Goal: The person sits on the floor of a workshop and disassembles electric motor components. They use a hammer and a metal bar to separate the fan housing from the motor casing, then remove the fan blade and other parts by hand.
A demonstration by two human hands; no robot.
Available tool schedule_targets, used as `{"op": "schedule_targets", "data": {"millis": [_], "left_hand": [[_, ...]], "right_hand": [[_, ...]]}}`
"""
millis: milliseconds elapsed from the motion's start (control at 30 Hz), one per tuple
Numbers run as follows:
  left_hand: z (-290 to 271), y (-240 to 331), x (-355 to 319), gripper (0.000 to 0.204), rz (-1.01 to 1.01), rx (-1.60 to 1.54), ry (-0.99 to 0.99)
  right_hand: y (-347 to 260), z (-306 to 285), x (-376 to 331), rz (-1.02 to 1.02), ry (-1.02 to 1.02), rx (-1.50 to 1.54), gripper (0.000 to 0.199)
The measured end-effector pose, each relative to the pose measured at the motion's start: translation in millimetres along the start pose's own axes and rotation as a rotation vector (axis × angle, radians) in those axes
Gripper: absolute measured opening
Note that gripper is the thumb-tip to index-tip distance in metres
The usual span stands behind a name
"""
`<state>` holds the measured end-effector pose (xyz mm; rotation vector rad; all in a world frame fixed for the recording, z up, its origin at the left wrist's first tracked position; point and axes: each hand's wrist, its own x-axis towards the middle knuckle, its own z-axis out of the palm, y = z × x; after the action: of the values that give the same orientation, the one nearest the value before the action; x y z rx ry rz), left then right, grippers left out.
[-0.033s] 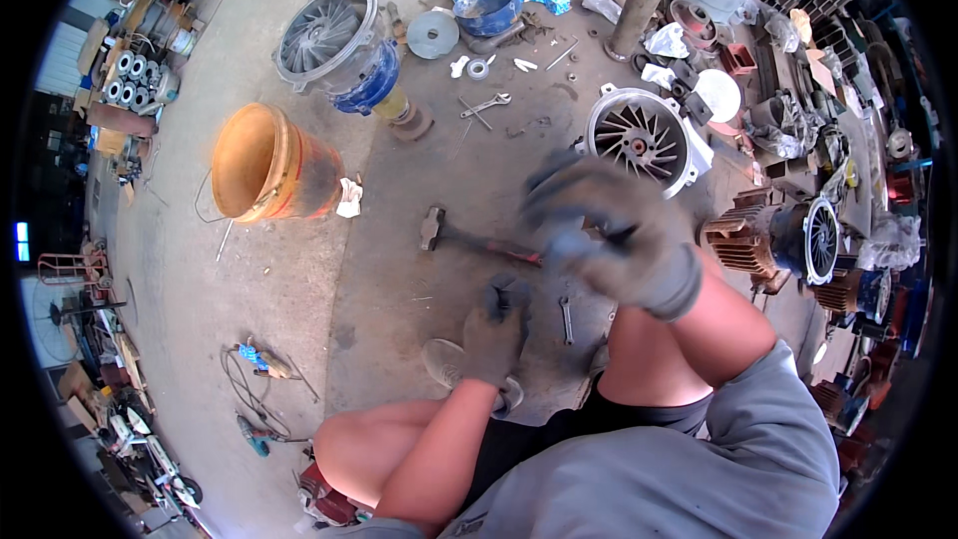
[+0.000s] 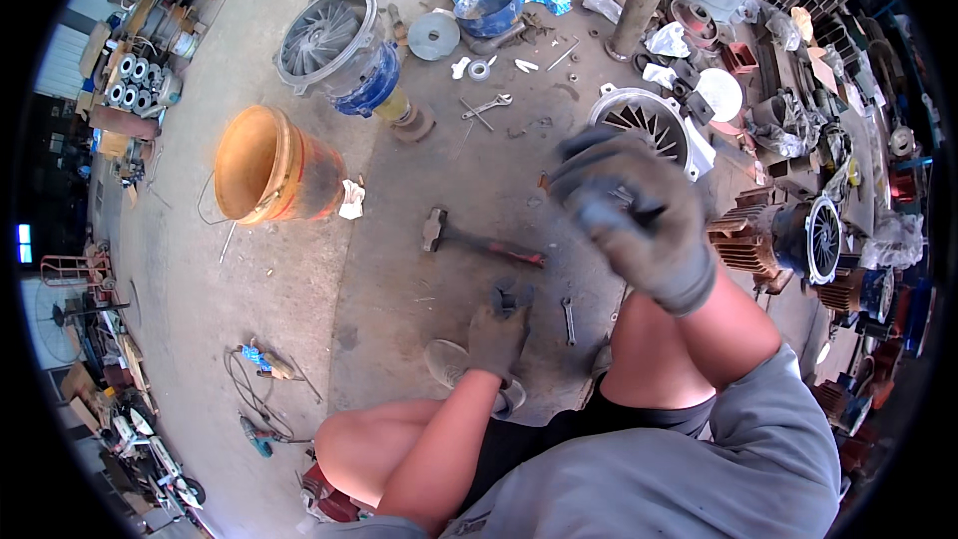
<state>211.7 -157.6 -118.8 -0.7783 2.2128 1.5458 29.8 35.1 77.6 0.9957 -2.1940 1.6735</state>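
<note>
The gloved left hand (image 2: 496,336) presses down on a small dark metal part (image 2: 511,295) on the concrete floor (image 2: 299,289), seemingly to steady it, while the gloved right hand (image 2: 634,215), raised at two o'clock, is clenched around a thin dark tool I cannot identify; a red-handled hammer (image 2: 479,240) lies at twelve o'clock.

Right hand (image 2: 631,217) raised, left hand (image 2: 499,334) low

I am in a repair workshop: bare concrete floor (image 2: 299,269) strewn with electric motors (image 2: 788,240), fan covers (image 2: 324,35), a hammer (image 2: 479,240), spanners (image 2: 486,105), an orange bucket (image 2: 264,168) and scrap metal piled along the edges.
</note>
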Motion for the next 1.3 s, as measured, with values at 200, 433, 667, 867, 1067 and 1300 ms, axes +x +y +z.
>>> {"op": "schedule_targets", "data": {"millis": [200, 433, 667, 867, 1067, 1300], "left_hand": [[52, -137, 139, 0.093, -0.655, 0.315, -0.016], [53, -179, 299, 0.061, -0.513, 0.549, 0.262], [-6, -172, 384, 0.031, -0.566, -0.138, 0.503], [-31, -58, 384, 0.049, -0.427, 0.358, -0.051], [-7, 108, 277, 0.060, 0.125, -0.181, -0.414], [20, 169, 117, 0.047, 0.824, 0.121, -0.116]], "right_hand": [[-5, -46, -33, 0.404, 0.336, 0.113, 0.024], [6, -96, -89, 0.528, 0.475, 0.040, 0.038], [19, -137, -103, 0.621, 0.521, 0.077, 0.038], [58, -139, -102, 0.629, 0.475, 0.125, 0.052], [141, -136, -71, 0.558, 0.137, -0.229, 0.069], [155, -71, -29, 0.840, 0.151, 0.567, 0.031]]}}
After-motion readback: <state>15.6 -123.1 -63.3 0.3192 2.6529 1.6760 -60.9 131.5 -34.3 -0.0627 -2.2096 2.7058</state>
